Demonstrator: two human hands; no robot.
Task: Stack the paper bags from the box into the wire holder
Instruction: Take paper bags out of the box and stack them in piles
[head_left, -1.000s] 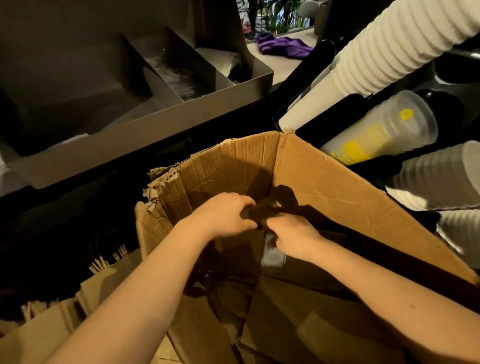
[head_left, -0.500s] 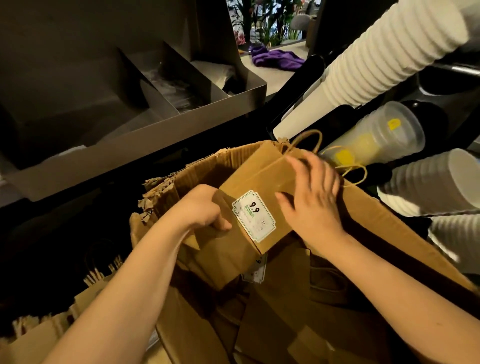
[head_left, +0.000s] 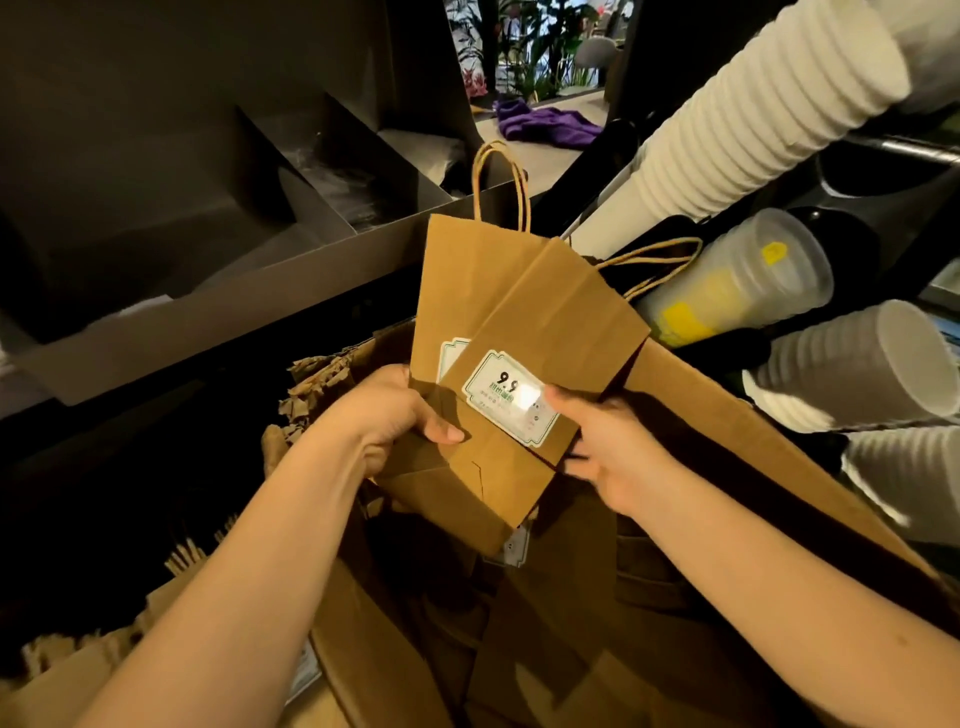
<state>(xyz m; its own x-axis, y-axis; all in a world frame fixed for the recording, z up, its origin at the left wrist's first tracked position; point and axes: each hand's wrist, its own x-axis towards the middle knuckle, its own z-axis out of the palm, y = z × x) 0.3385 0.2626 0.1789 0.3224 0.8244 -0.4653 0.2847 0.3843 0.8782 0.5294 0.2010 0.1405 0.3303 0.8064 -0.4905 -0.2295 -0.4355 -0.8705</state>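
Note:
A small bunch of flat brown paper bags (head_left: 540, 317) with twisted handles and white "9.9" labels is held up above the open cardboard box (head_left: 737, 431). My left hand (head_left: 387, 415) grips the bunch at its lower left edge, thumb on the front. My right hand (head_left: 602, 447) pinches the lower right edge beside the label. The bags fan apart slightly, handles pointing up and to the right. More brown bags (head_left: 561, 613) lie dim inside the box. Upright bags (head_left: 67, 660) stand at the lower left; no wire of a holder can be made out there.
A grey metal divided tray (head_left: 218, 306) runs across the back left. White cup stacks (head_left: 753, 119) and a clear lid stack (head_left: 737, 280) lie sideways at the right, close to the bag handles. A purple cloth (head_left: 545, 124) lies on the far counter.
Both hands were deep in the box a second ago; they have since lifted the bunch of bags up and out, and the handles now stand above the box rim.

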